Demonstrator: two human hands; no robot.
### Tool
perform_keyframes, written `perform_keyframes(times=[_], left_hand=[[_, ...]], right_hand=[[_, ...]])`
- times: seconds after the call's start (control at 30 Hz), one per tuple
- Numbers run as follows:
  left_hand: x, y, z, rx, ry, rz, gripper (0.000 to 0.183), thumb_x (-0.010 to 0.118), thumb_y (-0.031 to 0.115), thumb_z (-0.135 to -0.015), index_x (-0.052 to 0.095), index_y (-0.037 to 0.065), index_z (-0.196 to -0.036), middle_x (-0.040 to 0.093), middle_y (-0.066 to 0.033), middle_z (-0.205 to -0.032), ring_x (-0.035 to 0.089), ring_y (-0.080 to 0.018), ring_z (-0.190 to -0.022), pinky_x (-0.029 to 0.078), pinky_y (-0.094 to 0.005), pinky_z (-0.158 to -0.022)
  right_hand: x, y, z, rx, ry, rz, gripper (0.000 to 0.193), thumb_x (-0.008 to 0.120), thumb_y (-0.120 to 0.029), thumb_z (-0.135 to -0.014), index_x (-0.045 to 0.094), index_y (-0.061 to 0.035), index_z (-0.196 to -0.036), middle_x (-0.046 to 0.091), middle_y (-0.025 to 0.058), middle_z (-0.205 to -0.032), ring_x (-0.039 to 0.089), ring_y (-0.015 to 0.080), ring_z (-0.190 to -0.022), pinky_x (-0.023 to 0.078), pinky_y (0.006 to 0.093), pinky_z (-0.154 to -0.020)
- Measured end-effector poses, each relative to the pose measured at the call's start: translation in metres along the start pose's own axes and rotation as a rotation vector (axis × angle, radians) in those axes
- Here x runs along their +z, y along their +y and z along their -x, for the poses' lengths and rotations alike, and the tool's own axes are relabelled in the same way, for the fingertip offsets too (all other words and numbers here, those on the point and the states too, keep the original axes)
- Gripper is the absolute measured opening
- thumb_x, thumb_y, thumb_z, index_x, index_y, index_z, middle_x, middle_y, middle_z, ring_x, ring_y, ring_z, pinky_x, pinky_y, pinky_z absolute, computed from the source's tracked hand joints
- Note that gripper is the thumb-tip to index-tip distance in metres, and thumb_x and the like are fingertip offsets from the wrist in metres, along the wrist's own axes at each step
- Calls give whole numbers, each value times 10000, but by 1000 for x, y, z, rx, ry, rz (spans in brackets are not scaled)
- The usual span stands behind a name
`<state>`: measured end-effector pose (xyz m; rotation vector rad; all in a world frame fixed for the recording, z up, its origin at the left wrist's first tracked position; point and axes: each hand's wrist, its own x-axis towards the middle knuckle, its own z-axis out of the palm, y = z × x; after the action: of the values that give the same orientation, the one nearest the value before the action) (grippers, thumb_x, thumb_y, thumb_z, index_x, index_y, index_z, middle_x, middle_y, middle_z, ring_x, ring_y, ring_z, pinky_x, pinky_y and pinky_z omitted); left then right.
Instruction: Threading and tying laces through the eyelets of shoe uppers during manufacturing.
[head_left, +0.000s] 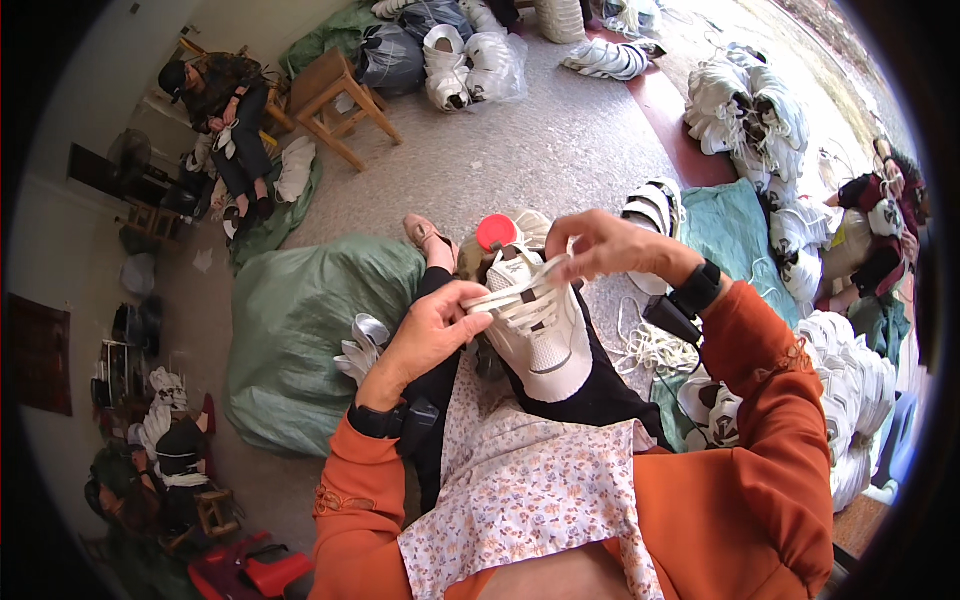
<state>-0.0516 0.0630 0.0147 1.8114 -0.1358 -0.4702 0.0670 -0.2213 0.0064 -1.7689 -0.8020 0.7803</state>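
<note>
- Clamped on a white shoelace (515, 289) with the left grip (432, 328), thumb and index finger together, just left of the lacing rows.
- Pinched on the same lace, thumb against fingers, with the right grip (610, 245), over the right side of the lacing; pulled straight across the gap between both.
- Set in the lap, between dark-trousered legs: a white sneaker (555, 355), toe edge toward the body, collar pointing away, tongue upright between the two grips.
- Just beyond the tongue, near the collar: a red disc (496, 232).
- Below the toe: the upper edge of a floral apron (530, 490), spread over the lap.
- Tight on the left: a bulging green sack (310, 340), close along the left leg and limiting elbow room; white strips (362, 345) at its right edge.
- On the right, near the knee: a tangle of white laces (655, 350) on the floor, with a strapped white shoe (655, 210) farther out, beside the edge of a blue-green sheet (730, 235).
- Widest room ahead: speckled grey floor (520, 150), running from the feet toward a wooden stool (335, 110) and bounded at right by a reddish-brown strip (675, 125).
- Close by the right elbow: stacked white shoes (845, 390).
</note>
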Motion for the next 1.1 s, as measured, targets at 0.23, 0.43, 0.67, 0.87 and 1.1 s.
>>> perform_keyframes(times=[0.23, 0.43, 0.67, 0.87, 1.1], left_hand=[[6, -38, -13, -461, 251, 301, 505, 487, 537, -932, 583, 81, -1128, 611, -46, -1041, 575, -167, -937, 487, -348, -759], [3, -34, -13, -342, 257, 482, 411, 547, 505, -913, 599, 119, -1043, 624, -22, -988, 579, -134, -906, 476, -309, -749], [-8, -18, -8, -43, 309, 546, 436, 518, 440, -948, 591, 58, -1147, 631, -31, -1059, 577, -109, -951, 450, -253, -808], [-8, -55, 16, -194, 205, 209, 319, 600, 303, -909, 614, 67, -1124, 620, -18, -1070, 555, -135, -990, 448, -287, -819], [-10, -131, 8, -186, 193, -678, 560, 671, 146, -734, 529, 26, -1262, 536, -178, -1239, 497, -356, -1141, 413, -387, -971]], right_hand=[[15, 40, -20, 351, 68, -157, 936, 421, -780, -796, 543, 21, -1265, 554, 302, -1187, 629, 377, -972, 564, 435, -748], [15, 24, -19, 58, -6, -34, 599, 545, -465, -864, 575, 5, -1235, 631, 110, -964, 604, 174, -807, 524, 305, -687], [16, -22, 17, -57, 233, -415, 522, 561, -261, -787, 574, 24, -1225, 635, 102, -1037, 584, 169, -936, 458, 290, -840], [-1, -4, 59, -49, 381, -760, 472, 491, -207, -829, 535, 67, -1210, 630, 148, -1104, 626, 206, -973, 506, 327, -857], [6, 11, 99, -3, 353, -913, 588, 497, -237, -781, 461, 78, -1277, 600, 178, -1161, 625, 254, -985, 511, 358, -876]])
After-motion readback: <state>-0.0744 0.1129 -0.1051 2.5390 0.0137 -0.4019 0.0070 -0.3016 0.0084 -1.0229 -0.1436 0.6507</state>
